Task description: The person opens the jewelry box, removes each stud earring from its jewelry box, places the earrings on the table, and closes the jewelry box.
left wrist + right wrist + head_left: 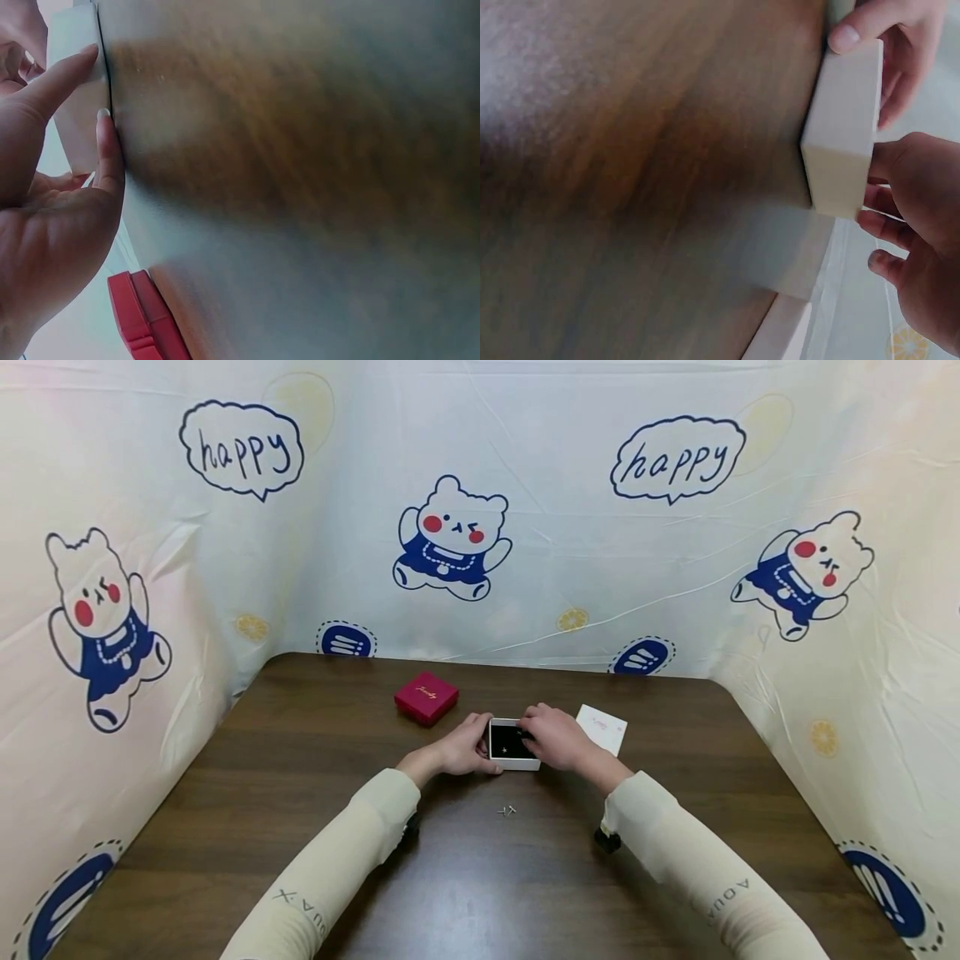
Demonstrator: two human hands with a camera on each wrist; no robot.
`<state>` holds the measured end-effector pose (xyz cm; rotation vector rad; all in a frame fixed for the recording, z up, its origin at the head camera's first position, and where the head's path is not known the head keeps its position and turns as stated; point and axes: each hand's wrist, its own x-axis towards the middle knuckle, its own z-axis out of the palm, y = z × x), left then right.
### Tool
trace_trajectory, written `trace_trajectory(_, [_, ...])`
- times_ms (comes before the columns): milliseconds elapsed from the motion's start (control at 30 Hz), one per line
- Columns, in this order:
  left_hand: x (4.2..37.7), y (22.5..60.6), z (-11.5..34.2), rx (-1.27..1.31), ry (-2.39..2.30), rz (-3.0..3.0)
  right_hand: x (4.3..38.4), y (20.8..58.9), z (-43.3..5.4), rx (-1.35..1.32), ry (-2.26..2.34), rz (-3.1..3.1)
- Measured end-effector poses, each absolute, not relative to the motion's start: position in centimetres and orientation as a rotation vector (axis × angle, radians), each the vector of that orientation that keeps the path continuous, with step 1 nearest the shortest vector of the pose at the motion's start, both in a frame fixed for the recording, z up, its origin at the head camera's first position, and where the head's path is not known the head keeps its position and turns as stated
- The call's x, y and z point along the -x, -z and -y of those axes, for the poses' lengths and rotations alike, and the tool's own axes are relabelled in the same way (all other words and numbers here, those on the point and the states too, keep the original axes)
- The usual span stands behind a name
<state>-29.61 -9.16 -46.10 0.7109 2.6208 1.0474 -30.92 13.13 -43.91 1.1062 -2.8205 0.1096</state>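
Note:
A small white box (516,764) with a black lining (507,739) sits between both hands in the head view. My left hand (461,747) grips the box's left end, its thumb against the front wall. My right hand (558,737) reaches in over the right side with bent fingers, their tips at the black lining. In the right wrist view the white box (844,109) hides those fingertips, and I cannot tell what they hold. A tiny shiny piece (505,750) shows on the lining. Small thin metal pieces (507,811) lie on the table in front of the box.
A red box (426,698) with gold lettering stands behind and left of the left hand. A flat white square with printing (603,727) lies by the right hand. The brown wooden table (300,743) is enclosed by a printed curtain (555,560).

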Motion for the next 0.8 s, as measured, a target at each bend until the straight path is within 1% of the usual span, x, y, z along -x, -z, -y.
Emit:
trace_trajectory(467, [29.7,45.9,9.1,-0.702,-1.018,-2.61,31.4,44.7,-12.6,-1.051,-0.053,2.792])
trace_trajectory(800, [29.8,46.0,9.1,-0.707,-1.014,-2.612,32.0,45.0,-12.4,-1.066,-0.05,2.78])
